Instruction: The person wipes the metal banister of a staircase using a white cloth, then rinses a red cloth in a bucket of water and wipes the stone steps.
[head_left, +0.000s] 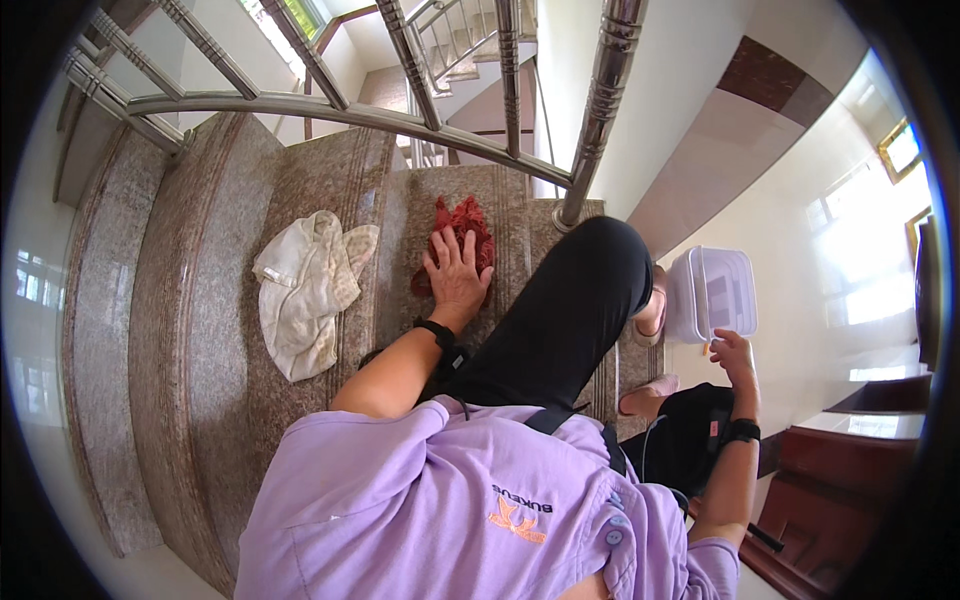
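Note:
My left hand (459, 281) lies palm down on a crumpled red cloth (469, 214) on a speckled stone stair tread. Its fingers are spread over the cloth and not curled around it; part of the cloth is hidden beneath the palm. Left of that hand, a damp-looking cream cloth (306, 292) with a spotted part lies bunched across a step. My right hand (733, 358) hangs at the right with loosely bent fingers and nothing visible in it. It is just below a translucent plastic tub (712, 292); whether the fingertips touch the tub I cannot tell.
A stainless steel railing (345, 116) runs along the stairs' far side, its thick end post (600, 97) beyond my bent knee. Stone steps (202, 300) continue to the left. Glossy wall tiles (810, 247) stand at the right, with dark red wooden panelling (832, 502) at lower right.

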